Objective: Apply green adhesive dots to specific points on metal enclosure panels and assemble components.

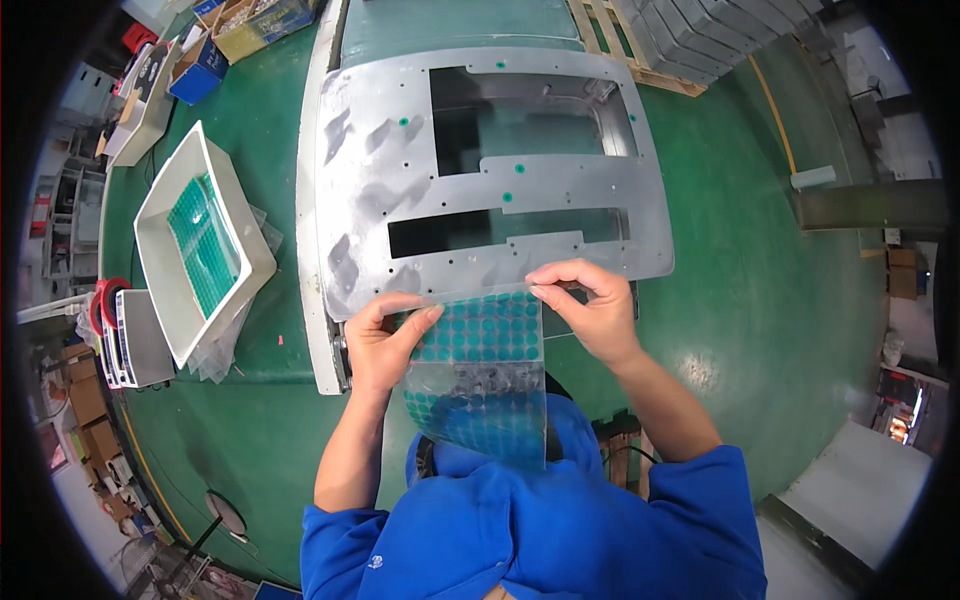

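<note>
A clear sheet of round green stickers (478, 328) hangs in front of me, its lower part drooping over my blue clothing. My left hand (382, 342) is closed on its upper left corner, thumb on top. At the upper right corner, my right hand (598, 312) pinches with thumb and forefinger; whether a loose sticker is between the tips is too small to see. Just beyond both hands lies a silver metal panel (370, 230) with two rectangular cutouts and small holes. Several green dots (519, 169) are stuck on its face.
To the left, a white tray (160, 235) holds more green sticker sheets, with clear plastic film (225, 345) beneath it. Red-handled scissors (100, 305) stand by a white box (145, 338). Grey stacked crates (680, 40) rest on a wooden pallet (610, 35) at the far right.
</note>
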